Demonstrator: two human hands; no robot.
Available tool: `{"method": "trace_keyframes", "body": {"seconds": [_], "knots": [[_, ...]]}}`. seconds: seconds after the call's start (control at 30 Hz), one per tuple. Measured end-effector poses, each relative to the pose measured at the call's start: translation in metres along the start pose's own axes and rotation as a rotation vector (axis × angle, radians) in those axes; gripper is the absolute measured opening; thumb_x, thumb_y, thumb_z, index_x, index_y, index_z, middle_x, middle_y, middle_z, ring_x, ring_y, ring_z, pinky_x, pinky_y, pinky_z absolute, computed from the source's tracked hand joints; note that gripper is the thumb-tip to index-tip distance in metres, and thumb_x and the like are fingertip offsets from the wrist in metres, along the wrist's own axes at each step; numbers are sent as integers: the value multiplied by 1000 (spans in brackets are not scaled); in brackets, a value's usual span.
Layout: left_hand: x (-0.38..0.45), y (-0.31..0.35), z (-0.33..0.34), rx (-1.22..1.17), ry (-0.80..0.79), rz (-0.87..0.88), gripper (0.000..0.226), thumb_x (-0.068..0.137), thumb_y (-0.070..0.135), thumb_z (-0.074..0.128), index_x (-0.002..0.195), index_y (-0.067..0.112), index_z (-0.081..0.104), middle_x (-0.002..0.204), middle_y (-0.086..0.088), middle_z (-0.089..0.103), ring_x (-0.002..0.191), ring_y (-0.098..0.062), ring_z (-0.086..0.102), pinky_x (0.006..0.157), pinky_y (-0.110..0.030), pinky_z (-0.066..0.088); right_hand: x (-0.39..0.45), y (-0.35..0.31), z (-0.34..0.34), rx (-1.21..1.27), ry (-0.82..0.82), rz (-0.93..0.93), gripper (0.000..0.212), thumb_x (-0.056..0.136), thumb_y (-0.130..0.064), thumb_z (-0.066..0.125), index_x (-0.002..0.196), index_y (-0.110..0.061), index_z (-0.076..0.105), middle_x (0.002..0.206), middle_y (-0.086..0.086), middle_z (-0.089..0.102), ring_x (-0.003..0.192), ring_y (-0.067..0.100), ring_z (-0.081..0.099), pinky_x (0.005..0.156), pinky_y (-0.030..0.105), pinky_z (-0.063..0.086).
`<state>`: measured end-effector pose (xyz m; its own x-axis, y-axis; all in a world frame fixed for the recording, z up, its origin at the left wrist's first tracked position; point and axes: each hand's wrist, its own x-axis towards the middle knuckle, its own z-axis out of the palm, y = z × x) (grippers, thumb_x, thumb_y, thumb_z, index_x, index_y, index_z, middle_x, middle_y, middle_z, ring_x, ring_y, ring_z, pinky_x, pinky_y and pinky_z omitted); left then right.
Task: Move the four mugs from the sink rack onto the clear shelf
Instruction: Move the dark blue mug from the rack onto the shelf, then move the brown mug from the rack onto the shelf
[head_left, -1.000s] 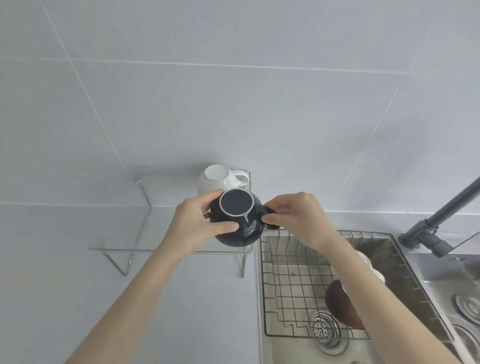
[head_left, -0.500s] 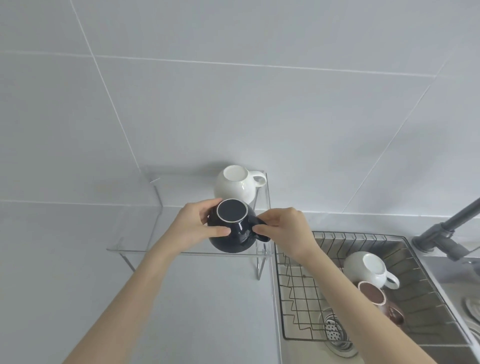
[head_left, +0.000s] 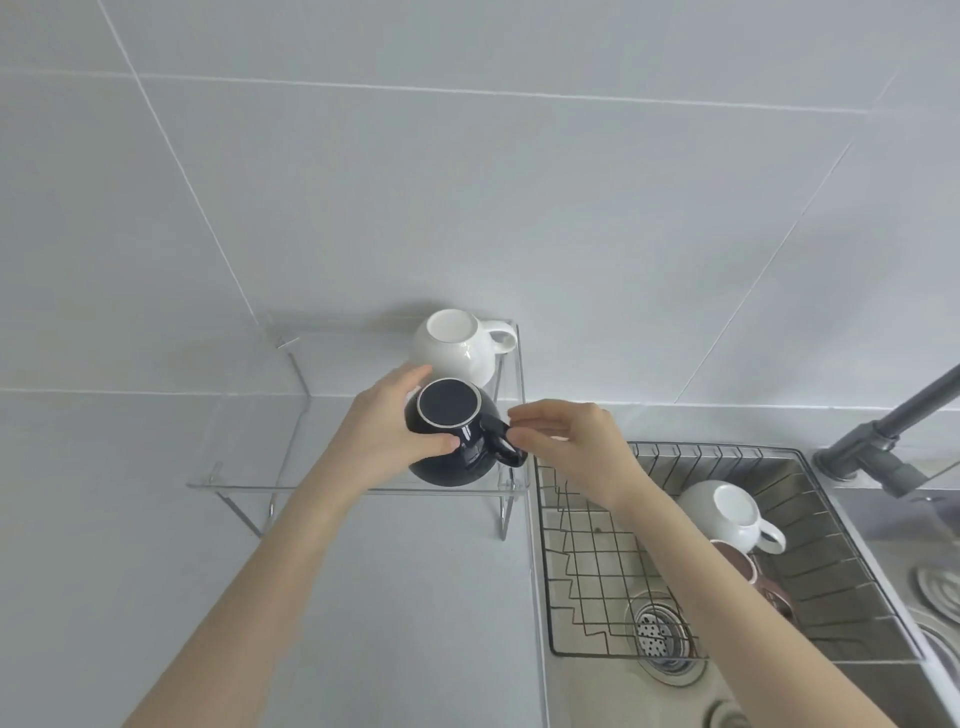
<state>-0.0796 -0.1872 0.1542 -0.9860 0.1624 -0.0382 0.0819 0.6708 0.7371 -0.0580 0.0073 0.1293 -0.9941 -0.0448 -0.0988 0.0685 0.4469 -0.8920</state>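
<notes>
A dark blue mug (head_left: 457, 452) stands upside down at the front right of the clear shelf (head_left: 249, 467). My left hand (head_left: 387, 428) wraps around its left side. My right hand (head_left: 569, 449) has its fingertips at the mug's handle, fingers loosening. Behind it on the shelf a white mug (head_left: 454, 348) also stands upside down, handle to the right. In the wire sink rack (head_left: 592, 561) a second white mug (head_left: 727, 512) lies on its side, and a brown mug (head_left: 748, 569) lies below it, partly hidden by my right forearm.
The sink (head_left: 862, 670) holds the rack, with a drain (head_left: 657, 631) beneath it. A grey faucet (head_left: 888, 441) rises at the right. Tiled wall behind; pale counter (head_left: 156, 597) under and in front of the shelf.
The dark mug has come down onto the shelf's front right corner. My right hand's fingers have eased off the handle. The view has shifted, showing both mugs in the rack.
</notes>
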Motion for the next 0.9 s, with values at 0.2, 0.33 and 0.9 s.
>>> {"method": "trace_keyframes", "body": {"seconds": [0.2, 0.33, 0.9], "knots": [[-32, 61, 65, -70, 170, 259, 59, 70, 21, 72, 125, 17, 50, 132, -1, 56, 121, -16, 50, 100, -18, 33, -23, 48, -68, 103, 157, 83, 17, 84, -19, 61, 99, -24, 67, 97, 1, 72, 97, 15, 66, 92, 35, 52], [-45, 78, 140, -107, -159, 145, 68, 73, 35, 68, 134, 23, 40, 138, 5, 48, 127, -12, 43, 101, -17, 28, -49, 104, -116, 61, 239, 207, 16, 82, -19, 61, 86, -33, 68, 93, 6, 75, 96, 25, 67, 93, 43, 51], [-21, 54, 337, -208, -592, -212, 95, 58, 21, 81, 138, 14, 30, 136, -2, 48, 128, -20, 42, 93, -20, 29, -101, 267, -159, -73, 72, 537, 29, 71, -5, 68, 97, -17, 71, 93, 2, 75, 87, 14, 69, 83, 28, 53]]}}
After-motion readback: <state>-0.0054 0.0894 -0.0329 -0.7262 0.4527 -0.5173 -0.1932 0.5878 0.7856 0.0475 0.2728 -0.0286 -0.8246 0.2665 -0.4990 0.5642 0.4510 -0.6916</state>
